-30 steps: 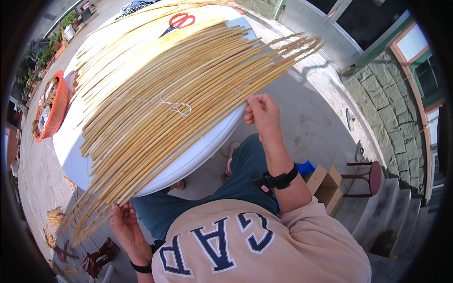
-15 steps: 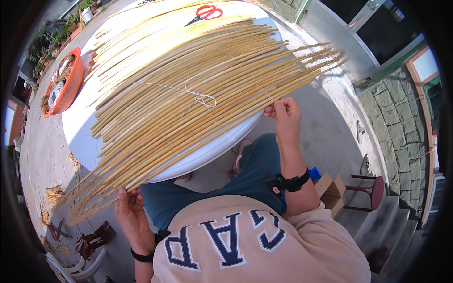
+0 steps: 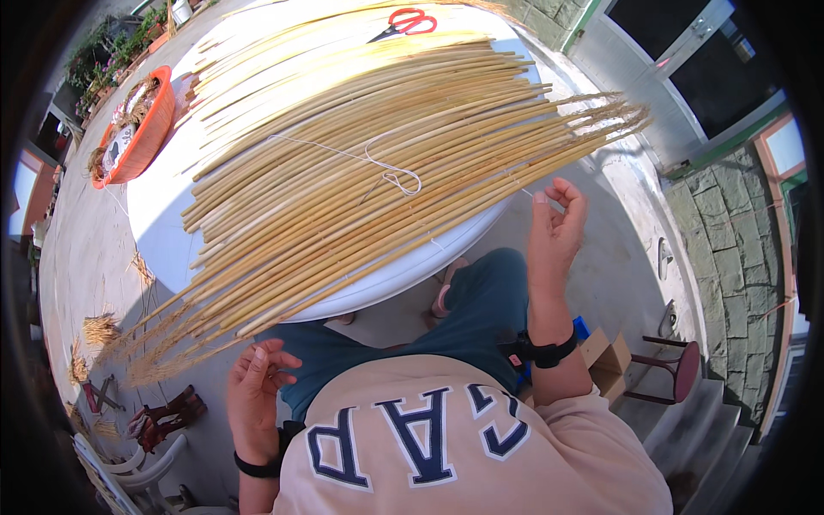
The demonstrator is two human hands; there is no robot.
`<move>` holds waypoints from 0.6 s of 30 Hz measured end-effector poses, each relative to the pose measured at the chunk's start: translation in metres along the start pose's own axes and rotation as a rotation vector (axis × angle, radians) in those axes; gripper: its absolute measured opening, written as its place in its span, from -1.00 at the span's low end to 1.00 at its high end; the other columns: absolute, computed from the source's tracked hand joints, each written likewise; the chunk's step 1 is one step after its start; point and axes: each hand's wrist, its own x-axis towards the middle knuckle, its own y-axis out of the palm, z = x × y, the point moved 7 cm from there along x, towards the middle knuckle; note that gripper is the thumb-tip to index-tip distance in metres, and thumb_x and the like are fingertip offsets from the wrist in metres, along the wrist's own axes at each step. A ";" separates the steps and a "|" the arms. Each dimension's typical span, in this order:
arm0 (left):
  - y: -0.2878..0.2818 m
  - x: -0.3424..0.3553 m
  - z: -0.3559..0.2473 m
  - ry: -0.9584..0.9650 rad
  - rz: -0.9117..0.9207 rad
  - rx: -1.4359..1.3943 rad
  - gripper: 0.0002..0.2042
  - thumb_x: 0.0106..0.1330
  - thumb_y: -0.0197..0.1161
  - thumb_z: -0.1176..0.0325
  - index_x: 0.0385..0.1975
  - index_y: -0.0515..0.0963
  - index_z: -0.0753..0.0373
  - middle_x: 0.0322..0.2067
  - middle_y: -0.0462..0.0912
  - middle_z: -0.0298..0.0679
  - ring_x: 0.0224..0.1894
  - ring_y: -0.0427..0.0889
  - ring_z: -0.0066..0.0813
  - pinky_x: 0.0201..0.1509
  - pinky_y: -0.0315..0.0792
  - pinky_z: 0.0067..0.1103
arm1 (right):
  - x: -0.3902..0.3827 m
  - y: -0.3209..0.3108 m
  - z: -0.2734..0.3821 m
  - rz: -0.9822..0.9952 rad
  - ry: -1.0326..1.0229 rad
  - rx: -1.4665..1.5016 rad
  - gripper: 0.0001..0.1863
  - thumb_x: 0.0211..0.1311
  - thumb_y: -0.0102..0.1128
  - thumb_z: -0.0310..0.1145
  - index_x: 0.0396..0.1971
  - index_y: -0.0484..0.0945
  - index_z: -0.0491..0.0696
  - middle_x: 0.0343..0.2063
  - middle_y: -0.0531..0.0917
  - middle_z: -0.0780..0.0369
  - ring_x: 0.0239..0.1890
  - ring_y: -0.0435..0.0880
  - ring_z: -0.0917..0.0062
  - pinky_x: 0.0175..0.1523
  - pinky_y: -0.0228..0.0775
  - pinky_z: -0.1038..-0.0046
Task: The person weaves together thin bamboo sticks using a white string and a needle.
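Observation:
A mat of long tan reed stalks [image 3: 343, 197] lies side by side across a white round table [image 3: 378, 296], with feathery seed heads at both ends. Thin white thread ties the stalks. A loose loop of white string [image 3: 402, 178] with a needle-like pin rests on top. My right hand [image 3: 558, 225] is off the near right edge, thumb and finger closed at the end of a short white thread [image 3: 527, 192] coming from the nearest stalk. My left hand [image 3: 257, 378] hangs below the near left ends, holding nothing, its fingers loosely curled and apart.
Red-handled scissors [image 3: 412, 21] lie at the table's far side among more stalks. An orange basket [image 3: 142, 137] of string balls stands at the left edge. Cut seed heads [image 3: 101, 329] and a white chair [image 3: 142, 468] are at lower left, a stool [image 3: 682, 373] at right.
My left hand has let go of the near stalk's left end and drawn down and right. My right hand has left the stalk's right part and moved right, onto the thread end.

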 end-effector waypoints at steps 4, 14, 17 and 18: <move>0.026 -0.018 -0.001 -0.053 0.262 0.265 -0.75 0.20 0.14 0.28 -0.29 0.48 0.37 -0.43 0.58 -0.17 -0.31 0.55 -0.49 -0.29 0.38 -0.65 | -0.033 0.032 0.054 0.289 -0.800 -0.463 -0.58 0.19 -0.01 -0.31 -0.03 0.30 -0.26 0.01 0.31 -0.07 0.08 0.28 0.14 0.14 0.10 0.19; 0.046 -0.029 -0.032 0.064 0.371 0.295 -0.81 0.15 0.18 0.40 -0.31 0.51 0.38 -0.39 0.56 -0.23 -0.26 0.50 -0.53 -0.13 0.34 -0.64 | -0.041 0.053 0.068 0.409 -0.785 -0.366 -0.61 0.16 0.03 -0.37 -0.02 0.35 -0.21 -0.02 0.38 -0.02 0.07 0.31 0.12 0.10 0.19 0.26; 0.044 -0.029 -0.039 0.150 0.365 0.356 -0.82 0.14 0.18 0.40 -0.33 0.52 0.39 -0.40 0.56 -0.21 -0.28 0.51 -0.49 -0.16 0.35 -0.64 | -0.037 0.079 0.093 0.528 -0.822 -0.305 -0.73 0.04 0.08 -0.53 -0.19 0.47 -0.14 -0.20 0.47 0.08 -0.11 0.44 0.25 -0.08 0.34 0.38; 0.046 -0.028 -0.042 0.184 0.376 0.411 -0.82 0.14 0.18 0.40 -0.34 0.52 0.39 -0.40 0.56 -0.20 -0.29 0.52 -0.48 -0.18 0.36 -0.64 | -0.033 0.089 0.097 0.525 -0.826 -0.306 -0.73 0.04 0.08 -0.53 -0.19 0.47 -0.14 -0.20 0.47 0.08 -0.11 0.44 0.25 -0.08 0.34 0.38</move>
